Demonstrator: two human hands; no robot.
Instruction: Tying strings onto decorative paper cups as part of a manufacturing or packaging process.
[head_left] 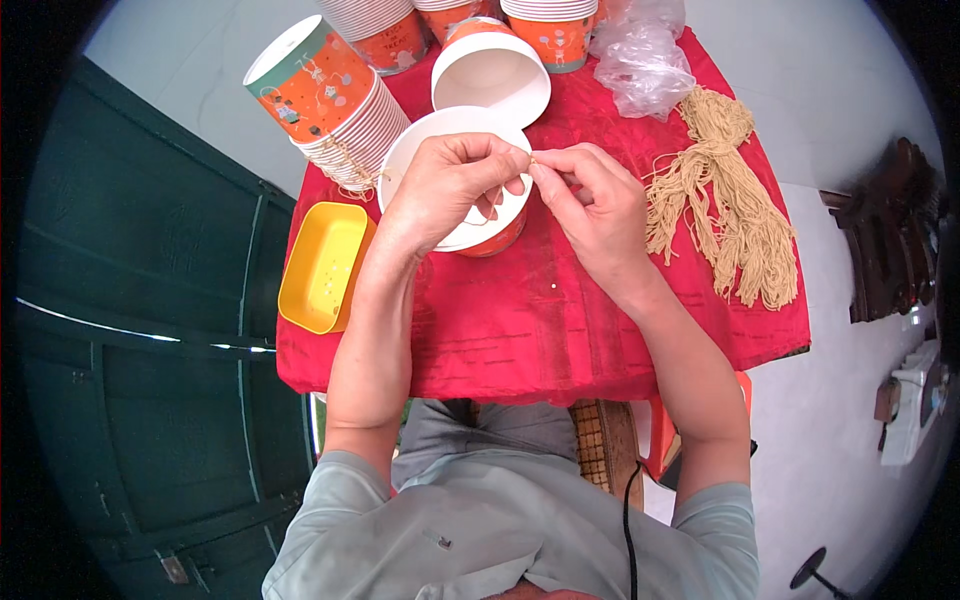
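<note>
Over a white-lined paper bucket (408, 150), my two hands meet fingertip to fingertip. My left hand (450, 185) pinches a thin tan cord (533, 159) between thumb and forefinger, its other fingers curled. My right hand (597, 205) grips the same bit of cord from the other side, also in a pinch. Most of the cord is hidden by the fingers. Below them the bucket stands upright, its orange outer side showing at the front. Just behind it another bucket (492, 82) lies tipped, its white inside facing me.
A yellow tray (322, 265) with small bits inside sits at the left. Behind it leans a stack of orange buckets (345, 125) with cords hanging off it. At right lies a bundle of tan cords (735, 200), near a crumpled clear bag (645, 65). Red cloth (520, 340) covers the table.
</note>
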